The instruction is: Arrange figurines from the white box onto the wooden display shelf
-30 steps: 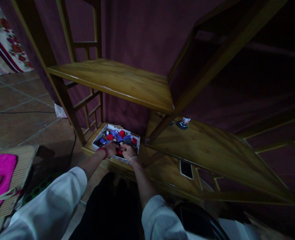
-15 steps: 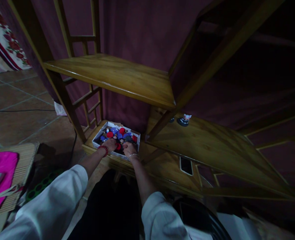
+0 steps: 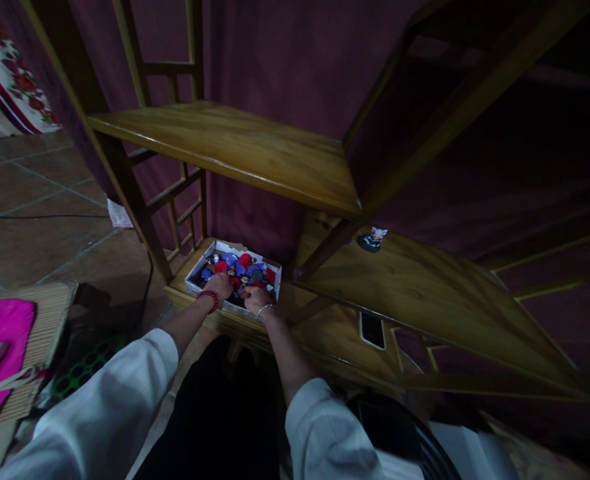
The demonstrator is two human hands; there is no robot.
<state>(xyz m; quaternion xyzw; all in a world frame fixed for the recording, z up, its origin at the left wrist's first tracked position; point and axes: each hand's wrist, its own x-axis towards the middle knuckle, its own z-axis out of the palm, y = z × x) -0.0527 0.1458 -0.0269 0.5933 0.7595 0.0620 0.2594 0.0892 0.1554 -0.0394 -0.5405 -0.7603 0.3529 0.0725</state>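
Wooden shelving [image 3: 225,143] carries a box [image 3: 278,283] of figurines [image 3: 241,269]. Inside the box, my right hand [image 3: 255,299] has edged toward my left hand [image 3: 219,285], so handling continues; both half-curled, grips I can't tell.

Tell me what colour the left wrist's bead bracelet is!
The bead bracelet is red, seen best in the head view.

No words, numbers or signs can be read here. The low white cardboard box [image 3: 201,263] is too small and dim to tell if it has writing. The little red and blue toys [image 3: 245,259] in it are too tiny to read. On the flat black rectangle with a white edge [image 3: 373,331], I can't make out any letters.
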